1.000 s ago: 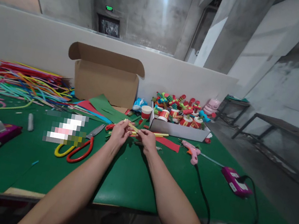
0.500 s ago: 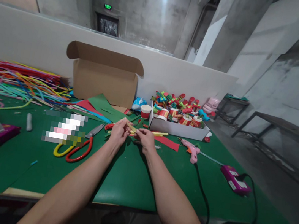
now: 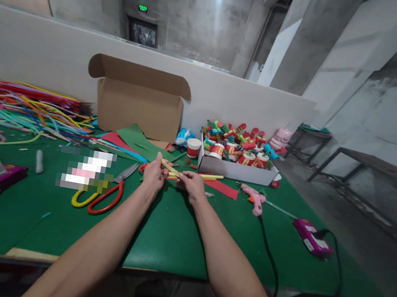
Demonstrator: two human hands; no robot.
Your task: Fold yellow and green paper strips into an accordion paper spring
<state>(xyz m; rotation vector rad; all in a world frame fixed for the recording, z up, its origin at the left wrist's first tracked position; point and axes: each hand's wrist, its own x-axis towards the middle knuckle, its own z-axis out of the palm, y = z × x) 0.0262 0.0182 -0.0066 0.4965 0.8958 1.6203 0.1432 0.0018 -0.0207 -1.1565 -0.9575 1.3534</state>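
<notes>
The green desk (image 3: pixel 173 246) spreads beneath everything, and the person's hands work above it, near its middle. Taken from those hands, the open cardboard box (image 3: pixel 138 112) stands at 11 o'clock. The low white box (image 3: pixel 238 172), crowded with colourful small figures and red-and-white cups, sits between 2 and 3 o'clock. The large scissors (image 3: pixel 107 199) lie at 8 o'clock, well within reach.

The left hand (image 3: pixel 155 175) has its grip pinched on one end of the strip, thumb uppermost; the right hand (image 3: pixel 192 186) pinches the other end between thumb and fingers. The pink glue gun (image 3: pixel 255 199) rests just past 3 o'clock, and a flat red strip (image 3: pixel 225 190) lies nearer on the same side, beside some yellow pieces (image 3: pixel 213 177).

Smallest is the yellow strip (image 3: pixel 169 167) itself, stretched between both hands and slanting from 10 towards 4 o'clock. It should be very light and probably bendable, more likely to crease than to snap, though whether it is paper, felt or something else cannot be told. Slipping seems a minor worry; squeezing or twisting it out of shape seems likelier. A light pinch close to each end, fingertips flat, should keep it straight and leave its middle free.
</notes>
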